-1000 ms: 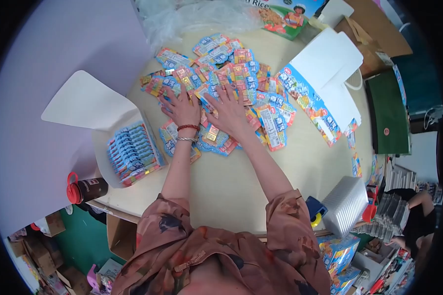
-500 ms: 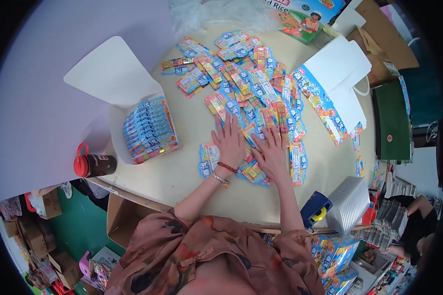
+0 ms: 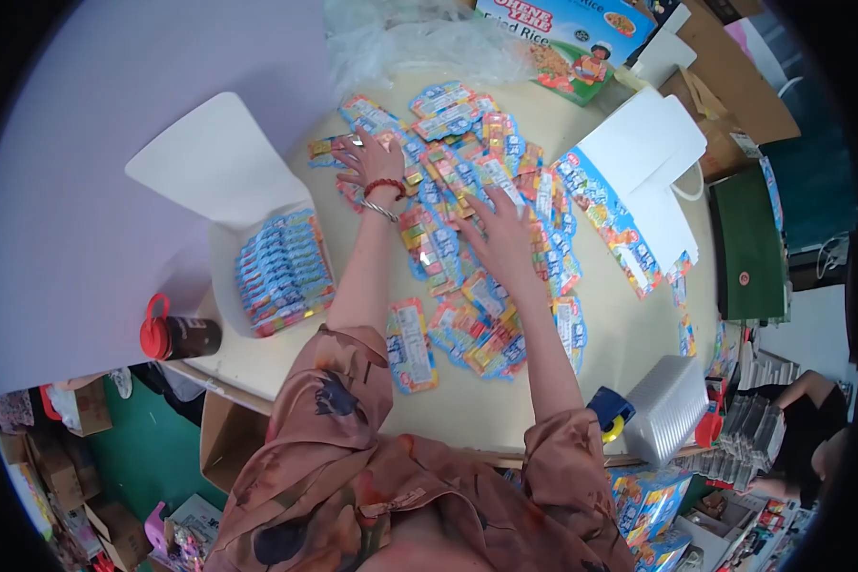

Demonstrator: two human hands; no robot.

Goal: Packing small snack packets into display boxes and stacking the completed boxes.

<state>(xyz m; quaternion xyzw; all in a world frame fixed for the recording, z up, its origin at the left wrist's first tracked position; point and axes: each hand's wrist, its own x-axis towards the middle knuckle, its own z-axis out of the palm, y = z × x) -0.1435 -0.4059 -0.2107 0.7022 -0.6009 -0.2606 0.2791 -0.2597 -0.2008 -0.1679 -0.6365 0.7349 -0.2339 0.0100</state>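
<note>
My 2 hands are apart, fingers spread, clamped on nothing: left hand (image 3: 374, 164) at the far-left packets (image 3: 434, 250), right hand (image 3: 501, 236) over their middle. They stretch lengthwise away from me; the white box (image 3: 225, 278) sits nearer my left.

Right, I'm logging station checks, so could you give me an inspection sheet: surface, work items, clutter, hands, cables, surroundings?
Surface: pale table, partly covered.
Work items: colourful packets heaped loosely; open white box at left holds a neat row of packets.
Clutter: plastic bag, bottle, tape dispenser, see-through trays stacked.
Hands: left hand open over the heap's far left; right hand open over its middle; contact hard to judge.
Cables: thin pale loop at far right, possibly a cable.
Surroundings: green floor, cardboard box below the table's edge, another person at right.
</note>
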